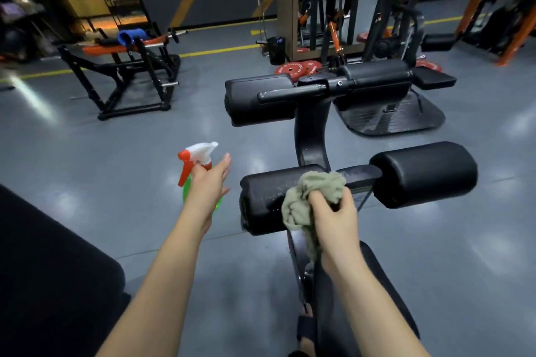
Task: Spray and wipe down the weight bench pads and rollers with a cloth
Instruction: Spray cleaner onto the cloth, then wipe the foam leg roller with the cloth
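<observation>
**Entry: roller wipe, in progress**

- R grip [333, 213]: fingers curled tight round the bunched cloth [311, 194], pressing it on the inner end of the near L roller [266, 203], beside the centre bar [362, 175].
- L grip [207, 182]: holds the spray bottle [197, 158] by its neck, some fingers stretched fwd. Bottle is in the air over the floor, just L of that roller.
- Near L roller: top looks wet w/ droplets.
- Near R roller [423, 174] & far rollers [261, 101]: prob. not yet wiped.
- Method (judgement): spread the cloth out more, since a tight wad covers little. Sweep from inner end to outer cap, then go round to front & underside. Use firm, even pressure. Keep the bottle clear of the wiping arm.
</observation>
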`<state>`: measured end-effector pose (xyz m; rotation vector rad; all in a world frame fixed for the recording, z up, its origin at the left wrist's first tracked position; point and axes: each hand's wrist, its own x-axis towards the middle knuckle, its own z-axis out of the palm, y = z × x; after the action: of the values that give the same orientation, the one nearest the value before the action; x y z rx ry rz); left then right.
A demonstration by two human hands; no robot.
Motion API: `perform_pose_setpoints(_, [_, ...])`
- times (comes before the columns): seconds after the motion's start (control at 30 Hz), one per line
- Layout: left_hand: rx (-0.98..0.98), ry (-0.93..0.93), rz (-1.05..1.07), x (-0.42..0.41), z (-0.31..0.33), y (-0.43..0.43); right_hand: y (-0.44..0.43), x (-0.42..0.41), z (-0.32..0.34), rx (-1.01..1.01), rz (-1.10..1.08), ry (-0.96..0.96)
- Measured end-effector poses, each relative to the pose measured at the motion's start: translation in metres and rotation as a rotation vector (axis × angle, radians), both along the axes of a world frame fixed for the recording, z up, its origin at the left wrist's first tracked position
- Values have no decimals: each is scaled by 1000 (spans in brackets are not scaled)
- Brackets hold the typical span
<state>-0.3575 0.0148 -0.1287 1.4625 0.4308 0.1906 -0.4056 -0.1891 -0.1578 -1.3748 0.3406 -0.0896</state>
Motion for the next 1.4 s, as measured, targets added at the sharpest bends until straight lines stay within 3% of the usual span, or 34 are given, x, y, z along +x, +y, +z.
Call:
perform_pose_setpoints(0.2, [528,90,-215,29,-31,-15,-45,18,-18,-265,-103,16])
perform_pose_setpoints(0.43, [717,176,-252,51,-55,-35,-29,54,-33,-698,28,38])
perform_pose_setpoints(0.53, [662,145,-177,53,-65,-38,-21,58,-41,-826,12,74])
perform_pose_setpoints(0.67, [608,141,-102,55,-71,-37,-22,52,-56,-848,-49,144])
perform_pose_setpoints(0.8, [646,145,-133,54,-71,-36,-19,50,-55,-872,-129,50])
perform_pose_setpoints(0.97, [656,88,-144,48,-74,-33,-11,49,-46,-754,-241,9])
perform_pose_setpoints(1.1, [632,16,-132,44,-80,-33,0,44,-54,-825,-204,-27])
perform_pose_setpoints(1.3, [633,54,-100,50,-81,-34,-11,63,-46,-1009,-133,59])
perform_pose_setpoints(1.4, [653,79,-96,49,-80,-36,-21,73,-41,-1003,-131,150])
